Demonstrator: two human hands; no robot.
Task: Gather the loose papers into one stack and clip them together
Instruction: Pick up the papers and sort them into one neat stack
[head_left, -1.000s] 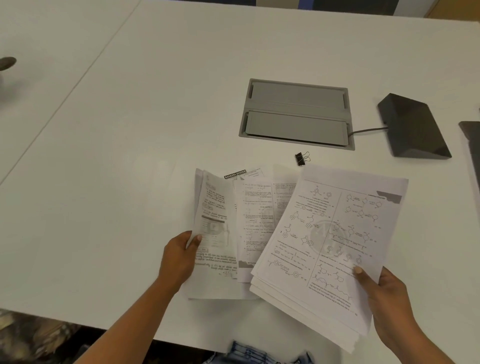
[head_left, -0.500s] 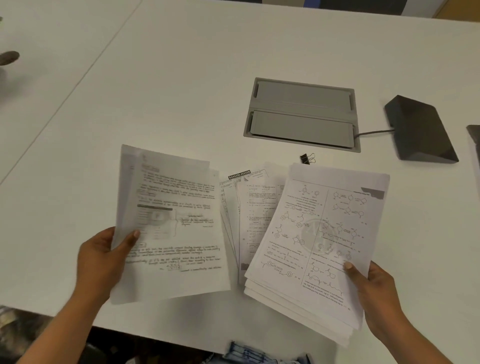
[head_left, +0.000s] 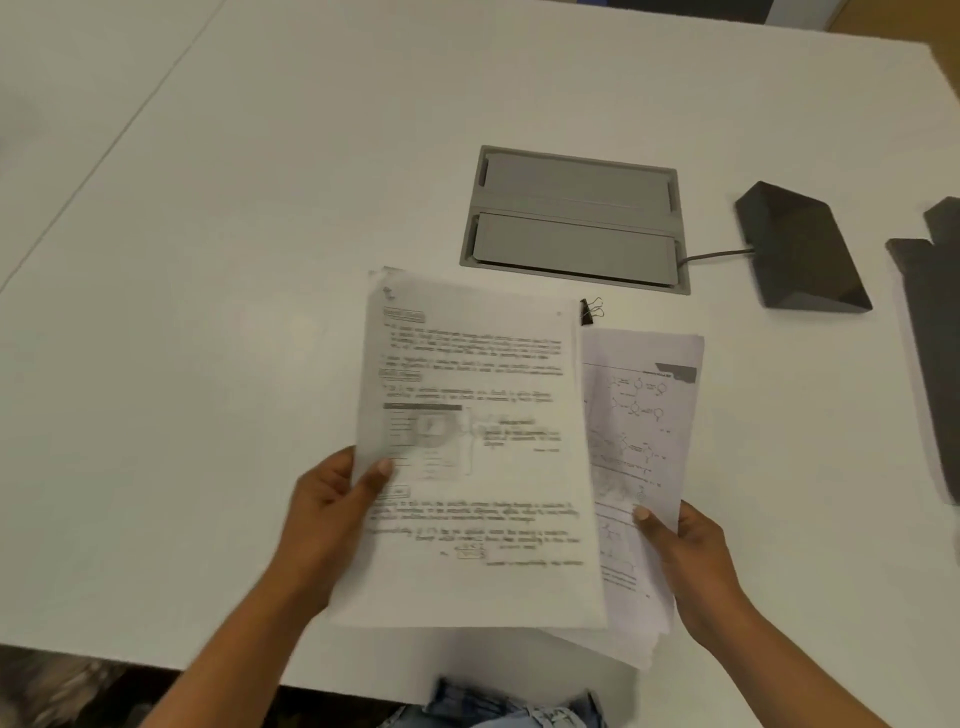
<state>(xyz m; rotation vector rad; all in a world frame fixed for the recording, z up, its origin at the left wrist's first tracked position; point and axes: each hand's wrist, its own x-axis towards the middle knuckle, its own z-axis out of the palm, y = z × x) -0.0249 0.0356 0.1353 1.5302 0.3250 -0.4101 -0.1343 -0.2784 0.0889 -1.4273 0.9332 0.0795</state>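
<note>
The white table (head_left: 260, 260) is lit evenly and softly, and no glare is seen. The sheet (head_left: 478, 441) pinched by the left hand (head_left: 332, 514) is smeared by motion blur, and its print cannot be read. The stack (head_left: 644, 415) held by the right hand (head_left: 691, 561) is rendered slightly sharper. Below both grips, past the table's near edge, the picture is left dark and indistinct.

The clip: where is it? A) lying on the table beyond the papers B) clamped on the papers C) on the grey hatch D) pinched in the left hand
A: the clip lies loose on the table, at the far edge of the papers.
</note>
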